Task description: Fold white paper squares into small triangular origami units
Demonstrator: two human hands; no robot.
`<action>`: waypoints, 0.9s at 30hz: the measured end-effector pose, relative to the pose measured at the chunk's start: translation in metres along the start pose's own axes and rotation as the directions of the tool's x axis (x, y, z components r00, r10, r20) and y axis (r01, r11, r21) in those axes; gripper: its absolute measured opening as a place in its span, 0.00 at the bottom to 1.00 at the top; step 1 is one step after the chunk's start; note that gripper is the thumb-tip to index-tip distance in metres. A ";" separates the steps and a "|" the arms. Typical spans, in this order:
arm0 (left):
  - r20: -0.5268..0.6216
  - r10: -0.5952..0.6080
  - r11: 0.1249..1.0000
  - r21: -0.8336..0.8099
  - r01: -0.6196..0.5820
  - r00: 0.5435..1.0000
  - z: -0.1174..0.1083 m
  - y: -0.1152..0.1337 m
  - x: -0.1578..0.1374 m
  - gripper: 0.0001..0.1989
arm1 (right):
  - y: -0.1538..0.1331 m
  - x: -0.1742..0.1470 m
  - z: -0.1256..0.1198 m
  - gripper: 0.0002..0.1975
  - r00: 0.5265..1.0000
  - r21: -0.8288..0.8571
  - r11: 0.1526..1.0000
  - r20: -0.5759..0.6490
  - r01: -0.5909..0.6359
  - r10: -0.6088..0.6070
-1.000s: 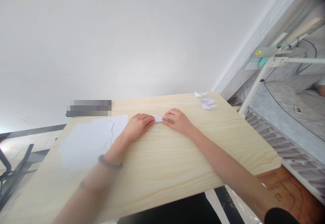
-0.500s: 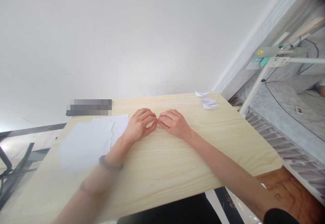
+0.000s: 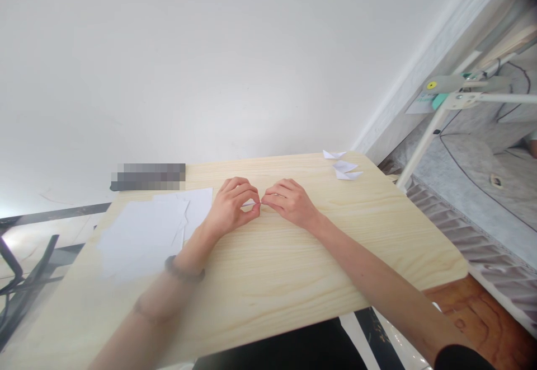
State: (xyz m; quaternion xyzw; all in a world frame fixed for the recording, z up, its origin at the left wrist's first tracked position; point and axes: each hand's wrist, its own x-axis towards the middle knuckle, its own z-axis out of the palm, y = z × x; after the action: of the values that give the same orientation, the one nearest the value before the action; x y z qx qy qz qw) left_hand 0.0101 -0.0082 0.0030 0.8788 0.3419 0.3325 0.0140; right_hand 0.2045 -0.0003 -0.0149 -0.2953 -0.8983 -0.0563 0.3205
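Note:
My left hand [image 3: 235, 205] pinches a small folded piece of white paper [image 3: 249, 204] between thumb and index finger above the middle of the table. Close against it, my right hand [image 3: 289, 202] pinches the same paper, with its fingertips almost meeting those of the left. Most of the paper is hidden behind the fingers, so its full shape cannot be made out. Several folded white paper pieces [image 3: 346, 174] with pointed ends lie at the table's back right corner.
Loose white sheets [image 3: 142, 230] are spread on the table [image 3: 268, 291] left of my hands. A blurred-out dark object [image 3: 149, 177] sits at the back left edge. The wall [image 3: 251, 79] rises behind, and a white metal frame [image 3: 423, 146] stands to the right.
The fingers have shifted slightly on the paper, and a white strip of it now shows inside the left hand's pinch. Both hands stay in nearly the same place.

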 end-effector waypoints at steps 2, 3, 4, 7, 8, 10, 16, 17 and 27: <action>-0.001 -0.003 1.000 -0.004 0.003 1.000 -0.001 -0.001 0.000 0.03 | 0.003 0.000 -0.002 0.07 1.000 0.019 1.000 -0.002 0.011 -0.011; -0.003 -0.010 1.000 -0.006 0.010 1.000 -0.001 -0.001 0.000 0.03 | 0.004 -0.001 -0.004 0.07 1.000 0.026 1.000 -0.003 0.009 -0.009; -0.009 -0.021 1.000 -0.006 0.021 1.000 -0.002 -0.002 -0.001 0.03 | 0.006 -0.002 -0.005 0.07 1.000 0.032 0.999 -0.006 0.003 -0.002; -0.034 -0.053 0.999 -0.004 0.053 0.998 -0.004 -0.006 -0.002 0.03 | 0.012 -0.004 -0.010 0.06 0.999 0.048 0.998 -0.020 -0.031 0.032; -0.044 -0.057 0.998 -0.004 0.057 0.997 -0.005 -0.006 -0.003 0.03 | 0.014 -0.005 -0.012 0.07 0.999 0.053 0.998 -0.022 -0.038 0.039; -0.055 -0.054 0.999 -0.004 0.054 0.997 -0.006 -0.007 -0.003 0.03 | 0.017 -0.006 -0.015 0.07 0.999 0.061 0.997 -0.021 -0.047 0.048; -0.075 -0.074 0.997 0.001 0.074 0.994 -0.008 -0.011 -0.004 0.04 | 0.029 -0.010 -0.023 0.07 0.996 0.052 0.995 -0.027 -0.087 0.089; -0.089 -0.084 0.996 0.003 0.084 0.993 -0.008 -0.013 -0.005 0.04 | 0.032 -0.011 -0.024 0.07 0.994 0.045 0.994 -0.035 -0.098 0.099; -0.030 -0.053 0.998 -0.039 0.052 0.998 -0.007 -0.006 -0.004 0.08 | 0.016 -0.004 -0.015 0.08 0.997 -0.012 0.997 0.032 -0.075 0.075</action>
State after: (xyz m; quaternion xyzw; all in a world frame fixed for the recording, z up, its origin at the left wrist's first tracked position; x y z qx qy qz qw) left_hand -0.0001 -0.0073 0.0041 0.8640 0.3585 0.3519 0.0343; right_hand 0.2242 0.0066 -0.0072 -0.3315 -0.8913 -0.0445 0.3061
